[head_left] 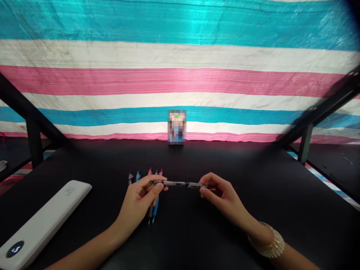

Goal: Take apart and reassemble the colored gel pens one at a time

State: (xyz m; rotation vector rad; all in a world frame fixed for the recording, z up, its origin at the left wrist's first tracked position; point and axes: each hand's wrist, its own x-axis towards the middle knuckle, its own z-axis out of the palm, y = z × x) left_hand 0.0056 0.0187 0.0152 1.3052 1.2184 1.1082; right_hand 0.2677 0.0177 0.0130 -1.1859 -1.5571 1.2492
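Observation:
A pen (176,184) with a clear barrel and dark grey parts is held level above the black table (213,232). My left hand (140,197) pinches its left end between thumb and fingers. At the other end, the fingertips of my right hand (221,193) close on the grey tip section. Several more pens lie on the table behind and below my left hand, which partly covers them. Among these are a blue-tipped pen (138,175), a pink-tipped pen (150,171) and a pen with a blue grip (155,208).
A long white power bank (46,223) with a lit round display lies at the left. At the table's back edge stands a small blurred-out upright object (177,127). Black metal frame bars (317,108) slope on both sides, before a striped plastic sheet (180,80).

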